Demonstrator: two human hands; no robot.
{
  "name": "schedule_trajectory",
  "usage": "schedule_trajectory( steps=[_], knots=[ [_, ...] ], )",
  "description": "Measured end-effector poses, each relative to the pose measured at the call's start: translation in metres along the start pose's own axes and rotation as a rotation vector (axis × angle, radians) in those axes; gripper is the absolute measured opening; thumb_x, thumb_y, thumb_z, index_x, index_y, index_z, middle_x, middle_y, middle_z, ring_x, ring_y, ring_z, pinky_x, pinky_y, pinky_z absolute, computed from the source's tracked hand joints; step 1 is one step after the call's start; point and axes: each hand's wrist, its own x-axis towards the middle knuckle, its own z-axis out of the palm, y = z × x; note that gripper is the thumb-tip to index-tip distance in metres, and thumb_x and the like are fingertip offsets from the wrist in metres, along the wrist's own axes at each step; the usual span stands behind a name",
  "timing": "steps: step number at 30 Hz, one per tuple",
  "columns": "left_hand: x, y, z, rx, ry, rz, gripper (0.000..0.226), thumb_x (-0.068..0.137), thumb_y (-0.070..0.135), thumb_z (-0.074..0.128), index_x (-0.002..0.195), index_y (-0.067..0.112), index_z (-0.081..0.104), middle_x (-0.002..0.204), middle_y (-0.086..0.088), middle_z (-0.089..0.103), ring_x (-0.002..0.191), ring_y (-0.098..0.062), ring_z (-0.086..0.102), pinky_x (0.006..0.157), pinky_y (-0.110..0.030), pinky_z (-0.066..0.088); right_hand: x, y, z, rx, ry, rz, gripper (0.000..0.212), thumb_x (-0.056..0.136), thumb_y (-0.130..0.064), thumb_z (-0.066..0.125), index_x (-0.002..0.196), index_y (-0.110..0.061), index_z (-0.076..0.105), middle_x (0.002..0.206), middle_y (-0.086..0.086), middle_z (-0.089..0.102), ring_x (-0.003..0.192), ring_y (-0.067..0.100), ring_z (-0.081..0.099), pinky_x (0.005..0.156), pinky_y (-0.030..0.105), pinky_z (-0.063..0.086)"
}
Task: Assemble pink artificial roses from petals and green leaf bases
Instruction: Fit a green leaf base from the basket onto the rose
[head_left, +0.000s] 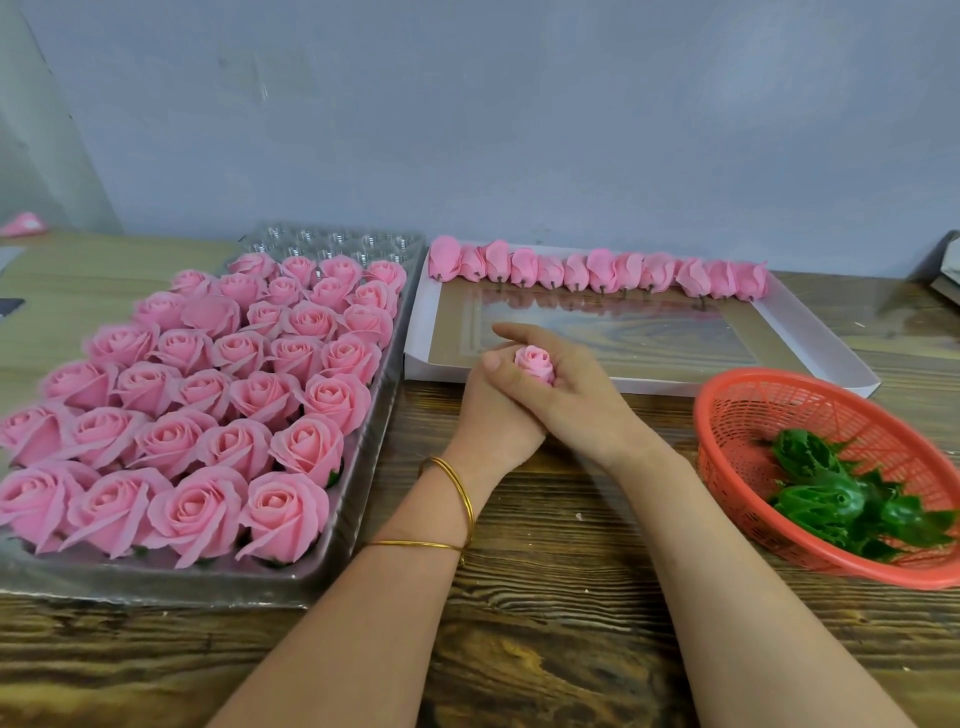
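Over the wooden table (545, 613), left grip (493, 415) and right grip (579, 387) together clamp round 1 pink rosebud (535, 362).

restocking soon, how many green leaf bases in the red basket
3 green leaf bases in the red basket: one at the back, one in the middle, one at the right; overlapping leaves may hide more.

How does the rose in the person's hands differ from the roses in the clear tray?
The held rose is a small, tight bud; the tray roses are larger, with outer petals spread open. The held rose is held between the left hand and right hand; the tray roses sit in rows in the clear tray. Dark green shows under a few tray roses; the held rose's underside is hidden. Both are pink, centres up.
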Motion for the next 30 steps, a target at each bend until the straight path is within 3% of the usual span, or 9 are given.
schedule_trajectory(
  steps=[4,7,10,12,15,18,23,26,30],
  knots=[
    [-0.003,0.004,-0.004,-0.099,0.014,-0.065,0.029,0.088,0.014,0.062,0.066,0.031,0.053,0.060,0.014,0.054,0.062,0.004,0.054,0.053,-0.004,0.038,-0.001,-0.003,-0.005,0.169,0.072,-0.010,0.053,0.082,-0.058,0.053,0.114,-0.019,0.070,0.111,0.004,0.072,0.108,0.007,0.064,0.100,0.032,0.048],
    [-0.004,0.006,-0.008,-0.256,-0.009,-0.163,0.028,0.077,0.011,0.074,0.064,0.032,0.060,0.059,0.017,0.062,0.065,0.006,0.060,0.052,-0.004,0.039,0.001,-0.007,-0.008,0.296,0.236,-0.023,0.048,0.087,-0.049,0.048,0.100,-0.011,0.073,0.100,0.003,0.075,0.098,0.011,0.069,0.088,0.023,0.051],
    [-0.004,0.006,-0.009,-0.174,-0.007,-0.171,0.030,0.078,0.012,0.072,0.063,0.032,0.056,0.063,0.014,0.060,0.064,0.002,0.058,0.053,-0.004,0.039,0.003,-0.007,-0.005,0.197,0.335,-0.107,0.031,0.097,-0.035,0.050,0.086,-0.017,0.074,0.086,-0.001,0.074,0.088,0.011,0.069,0.082,0.026,0.051],
    [-0.004,0.007,-0.008,-0.075,0.022,-0.141,0.033,0.083,0.010,0.065,0.059,0.029,0.051,0.060,0.013,0.055,0.063,-0.002,0.054,0.053,-0.007,0.038,0.002,-0.007,0.001,0.103,0.343,-0.141,0.031,0.097,-0.032,0.052,0.078,-0.020,0.074,0.079,0.000,0.074,0.080,0.009,0.069,0.077,0.026,0.053],
    [-0.004,0.007,-0.008,-0.020,0.070,-0.125,0.023,0.088,0.009,0.059,0.067,0.017,0.061,0.070,-0.003,0.065,0.076,-0.020,0.060,0.062,-0.020,0.037,0.004,-0.003,0.009,-0.033,0.345,-0.197,0.044,0.094,-0.032,0.051,0.064,-0.001,0.064,0.072,0.017,0.069,0.079,0.032,0.067,0.073,0.046,0.051],
    [-0.006,0.005,-0.007,0.001,0.089,-0.126,0.019,0.090,0.009,0.058,0.073,0.015,0.064,0.081,-0.011,0.069,0.079,-0.017,0.057,0.062,-0.017,0.031,0.005,0.000,0.013,-0.146,0.347,-0.246,0.047,0.092,-0.032,0.048,0.070,0.007,0.062,0.076,0.023,0.067,0.078,0.038,0.064,0.069,0.049,0.048],
    [-0.006,0.003,-0.005,-0.041,0.111,-0.168,0.036,0.094,0.011,0.057,0.063,0.028,0.049,0.064,0.014,0.049,0.077,-0.012,0.053,0.062,-0.016,0.031,0.005,0.001,0.016,-0.221,0.349,-0.277,0.040,0.092,-0.025,0.051,0.081,0.011,0.064,0.073,0.021,0.065,0.073,0.033,0.060,0.068,0.047,0.046],
    [-0.006,0.003,-0.005,-0.048,0.113,-0.150,0.025,0.096,0.013,0.055,0.072,0.022,0.055,0.071,0.009,0.053,0.083,-0.016,0.059,0.069,-0.020,0.037,0.003,0.001,0.017,-0.208,0.311,-0.263,0.039,0.092,-0.024,0.049,0.085,0.011,0.065,0.077,0.022,0.066,0.076,0.031,0.061,0.071,0.047,0.045],
    [-0.008,0.005,-0.005,-0.008,0.133,-0.122,0.022,0.095,0.011,0.054,0.074,0.013,0.063,0.075,-0.002,0.063,0.085,-0.024,0.064,0.069,-0.024,0.039,0.000,-0.001,0.017,-0.142,0.243,-0.211,0.035,0.093,-0.027,0.047,0.097,0.000,0.070,0.091,0.011,0.073,0.086,0.011,0.062,0.080,0.026,0.048]
  ],
)
